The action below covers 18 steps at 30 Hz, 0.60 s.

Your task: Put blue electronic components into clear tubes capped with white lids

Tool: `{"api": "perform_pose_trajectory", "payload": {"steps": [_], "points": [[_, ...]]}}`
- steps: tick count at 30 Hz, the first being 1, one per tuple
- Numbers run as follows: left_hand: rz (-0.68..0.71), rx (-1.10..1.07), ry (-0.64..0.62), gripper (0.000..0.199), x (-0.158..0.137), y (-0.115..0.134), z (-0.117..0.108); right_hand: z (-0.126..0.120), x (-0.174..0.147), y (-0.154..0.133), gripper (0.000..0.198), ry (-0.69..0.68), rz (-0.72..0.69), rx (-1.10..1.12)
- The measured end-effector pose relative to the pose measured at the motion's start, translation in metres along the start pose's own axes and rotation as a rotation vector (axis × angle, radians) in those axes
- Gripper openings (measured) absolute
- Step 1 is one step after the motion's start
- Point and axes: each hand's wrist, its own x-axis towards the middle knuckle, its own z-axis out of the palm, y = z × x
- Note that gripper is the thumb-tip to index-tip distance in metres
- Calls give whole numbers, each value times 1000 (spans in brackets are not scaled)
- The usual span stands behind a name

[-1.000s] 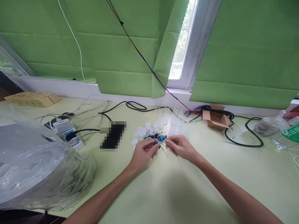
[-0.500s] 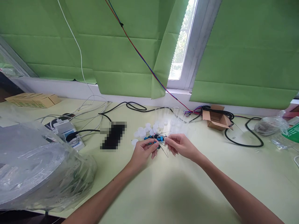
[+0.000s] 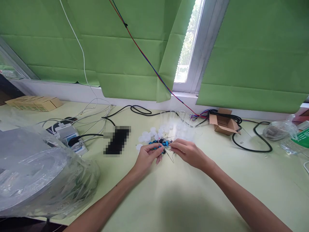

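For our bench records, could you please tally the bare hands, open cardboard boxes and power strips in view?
Bare hands: 2 (left hand, right hand)
Open cardboard box: 1
Power strip: 1
Total: 4

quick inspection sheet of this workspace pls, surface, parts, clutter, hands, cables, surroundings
Surface: pale green table, with a shadow in front of the hands.
Parts: small blue parts in a pile with thin wires; white caps beside it; clear tubes behind.
Clutter: plastic-wrapped bundle at left; open cardboard box at right; small boxes at back left.
Hands: left hand pinches at the pile, apparently on a blue part; right hand has its fingertips there, grip unclear.
Cables: black cable looped along the back; white cables at left.
Surroundings: green blinds beside a window.
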Motion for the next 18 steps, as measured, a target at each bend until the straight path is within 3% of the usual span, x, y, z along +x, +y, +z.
{"api": "perform_pose_trajectory", "payload": {"steps": [9, 18], "points": [[-1, 12, 1, 25, -1, 0, 1, 3, -2, 3, 29, 1, -36, -15], [29, 55, -16, 23, -3, 2, 3, 8, -1, 1, 28, 57, 113, 125]]}}
